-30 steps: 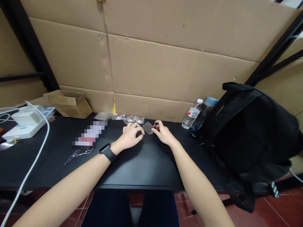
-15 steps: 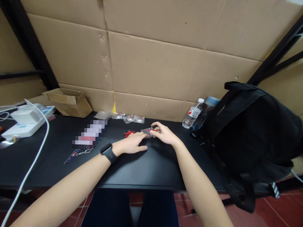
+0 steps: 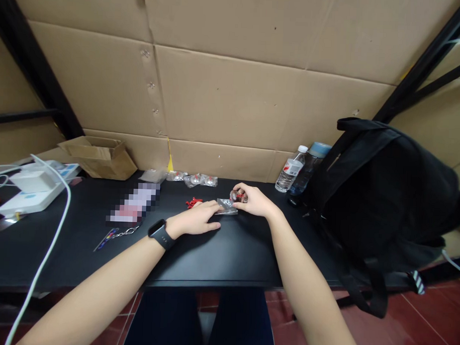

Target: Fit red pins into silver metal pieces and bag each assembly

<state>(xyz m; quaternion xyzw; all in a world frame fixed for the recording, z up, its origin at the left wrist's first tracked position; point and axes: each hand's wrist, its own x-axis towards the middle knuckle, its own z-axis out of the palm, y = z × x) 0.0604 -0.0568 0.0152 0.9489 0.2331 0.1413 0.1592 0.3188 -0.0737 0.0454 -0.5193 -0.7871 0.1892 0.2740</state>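
My left hand lies flat on the black table, fingers stretched out and thumb apart, with a dark watch on the wrist. Its fingertips rest on the edge of a small clear plastic bag. Just above the bag, my right hand is closed around a small round silvery thing with red parts; its kind is too small to make out. A little pile of red pieces sits right behind my left hand, partly covered by it.
Several small clear packets line the back by the cardboard wall. Leftward are a blurred-out card, a chain tag, a brown paper bag and a white power strip. Rightward stand a water bottle and a black backpack.
My right hand has lifted the small round silvery thing with red parts out from the plastic bag. My left hand keeps its place on the bag. The view has shifted slightly.
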